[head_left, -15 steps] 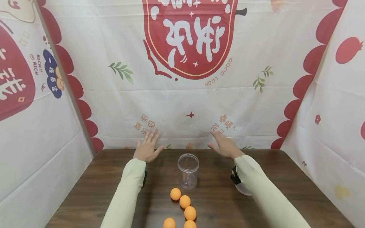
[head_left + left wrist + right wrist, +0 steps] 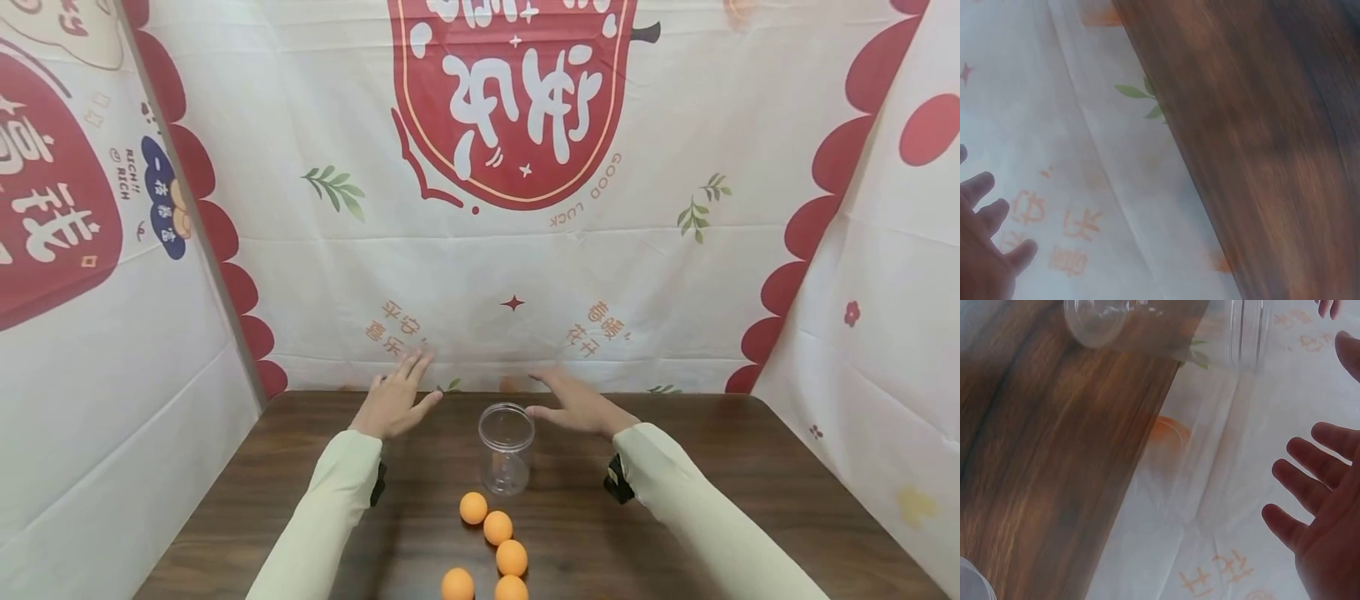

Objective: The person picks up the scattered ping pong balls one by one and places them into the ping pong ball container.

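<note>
Orange balls (image 2: 498,528) were left loose on the table (image 2: 225,517), a clear jar (image 2: 506,454) upright behind them. Farther, left hand (image 2: 393,404) and right hand (image 2: 581,404) were held outstretched, nothing gripped. By careless inward sweep, the jar could have been toppled and balls scattered.

This is a cloth-screened tabletop booth; what kind of room surrounds it cannot be told. A dark wood-grain table (image 2: 247,500) reaches a cream back cloth (image 2: 450,267) with a red emblem (image 2: 517,187), Chinese characters and red scalloped borders (image 2: 191,158); printed side cloths (image 2: 112,358) hang left and right.
</note>
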A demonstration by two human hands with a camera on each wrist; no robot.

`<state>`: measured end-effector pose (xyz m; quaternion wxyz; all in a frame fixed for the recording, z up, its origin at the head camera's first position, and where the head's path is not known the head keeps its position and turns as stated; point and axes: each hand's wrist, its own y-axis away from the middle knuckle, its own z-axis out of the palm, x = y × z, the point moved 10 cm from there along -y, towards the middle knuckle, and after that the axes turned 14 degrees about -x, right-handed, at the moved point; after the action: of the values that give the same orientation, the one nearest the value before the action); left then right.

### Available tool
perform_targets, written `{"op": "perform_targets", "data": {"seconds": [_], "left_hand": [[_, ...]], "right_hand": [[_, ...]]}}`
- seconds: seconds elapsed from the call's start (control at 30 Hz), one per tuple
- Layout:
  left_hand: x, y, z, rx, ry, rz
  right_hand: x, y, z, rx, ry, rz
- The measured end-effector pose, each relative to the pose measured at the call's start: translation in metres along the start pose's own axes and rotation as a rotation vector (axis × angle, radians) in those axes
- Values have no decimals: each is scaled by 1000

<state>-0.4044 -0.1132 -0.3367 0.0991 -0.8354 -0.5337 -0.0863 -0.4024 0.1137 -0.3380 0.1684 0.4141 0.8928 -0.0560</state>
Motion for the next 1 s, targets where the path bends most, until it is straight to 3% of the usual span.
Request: {"op": "perform_targets", "data": {"seconds": [0.37, 0.67, 1.0], "left_hand": [[27, 10, 0, -2, -6, 96], [36, 13, 14, -156, 156, 102], [47, 17, 38, -229, 172, 123]], "right_hand": [[-6, -1, 18, -27, -72, -53], [-6, -2, 29, -29, -122, -15], [-5, -4, 35, 7, -152, -14]]}}
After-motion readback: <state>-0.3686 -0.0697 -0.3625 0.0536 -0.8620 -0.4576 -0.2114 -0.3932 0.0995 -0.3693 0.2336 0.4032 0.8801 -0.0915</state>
